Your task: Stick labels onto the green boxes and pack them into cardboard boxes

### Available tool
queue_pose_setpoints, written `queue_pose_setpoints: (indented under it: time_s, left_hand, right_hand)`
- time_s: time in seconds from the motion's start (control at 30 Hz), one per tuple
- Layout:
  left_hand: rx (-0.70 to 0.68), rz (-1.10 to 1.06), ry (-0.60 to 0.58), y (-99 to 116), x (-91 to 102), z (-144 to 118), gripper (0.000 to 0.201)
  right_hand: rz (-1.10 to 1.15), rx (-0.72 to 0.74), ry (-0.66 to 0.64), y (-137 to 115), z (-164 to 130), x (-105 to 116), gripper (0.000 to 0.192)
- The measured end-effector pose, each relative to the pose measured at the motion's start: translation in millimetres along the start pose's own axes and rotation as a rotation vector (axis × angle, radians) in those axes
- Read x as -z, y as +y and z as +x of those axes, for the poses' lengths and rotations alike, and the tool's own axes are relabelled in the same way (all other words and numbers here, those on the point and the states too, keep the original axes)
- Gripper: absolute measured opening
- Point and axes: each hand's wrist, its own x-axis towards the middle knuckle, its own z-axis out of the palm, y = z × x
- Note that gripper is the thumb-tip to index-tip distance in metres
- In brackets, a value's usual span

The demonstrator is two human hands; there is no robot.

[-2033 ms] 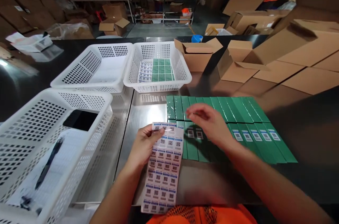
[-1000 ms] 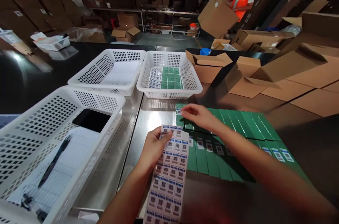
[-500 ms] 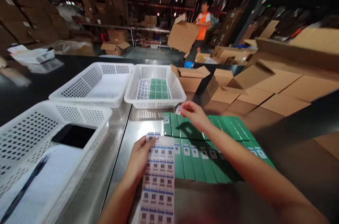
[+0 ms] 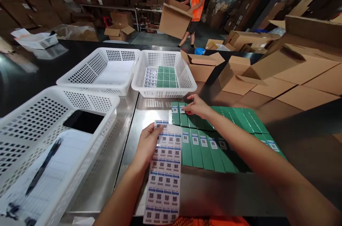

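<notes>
My left hand [image 4: 146, 142] grips a long sheet of QR-code stickers [image 4: 165, 174] near its top, thumb on the face; the sheet's top row is partly peeled away. With its fingertips at one QR-code sticker [image 4: 182, 109], my right hand [image 4: 200, 106] reaches over the back row of green boxes [image 4: 175, 119]. That sticker lies against the second box from the left, and the first box bears one too. In the front row, green boxes [image 4: 196, 156] carry stickers near their upper ends. My right forearm hides part of both rows.
Beyond the boxes stands a white basket [image 4: 164, 94] holding green boxes and sticker sheets. Another white basket [image 4: 91, 89] holds paper. At left, a nearer basket [image 4: 88, 96] contains a phone [image 4: 84, 121], paper and a pen [image 4: 44, 167]. Open cartons [image 4: 201, 71] stand at right; a person [image 4: 197, 3] carries a carton.
My right hand has lowered the sticker from the air onto the second back-row box. My left hand still holds the sheet. The view has shifted, and the person in the background has moved left.
</notes>
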Motion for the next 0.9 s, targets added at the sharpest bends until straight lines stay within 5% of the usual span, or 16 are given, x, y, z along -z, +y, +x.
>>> queue_pose_setpoints:
  time_s: [0.17,0.33,0.5,0.6,0.7,0.8,0.9]
  left_hand:
    - [-0.009,0.032,0.003,1,-0.6,-1,0.044]
    - [-0.054,0.064,-0.023,-1,1.4,-1,0.043]
    - [-0.106,0.099,-0.091,-7,0.7,-2,0.040]
    - [-0.120,0.079,-0.088,-9,-0.5,-1,0.038]
    - [-0.093,0.010,-0.012,-9,-1.2,0,0.039]
    - [-0.055,-0.006,0.021,-8,-1.3,1,0.043]
    - [-0.043,0.010,-0.003,-9,-0.8,1,0.042]
  right_hand:
    - [-0.152,0.020,0.042,-1,12,4,0.060]
    - [-0.279,0.201,0.066,-7,1,13,0.046]
    - [-0.186,0.532,-0.137,3,-53,-16,0.030]
    - [-0.182,0.808,-0.105,8,-81,-33,0.008]
    - [-0.092,1.024,-0.102,6,-88,-30,0.008]
    - [0.120,0.889,-0.011,-2,-72,-4,0.004]
    - [0.133,0.443,0.036,-5,-43,25,0.009]
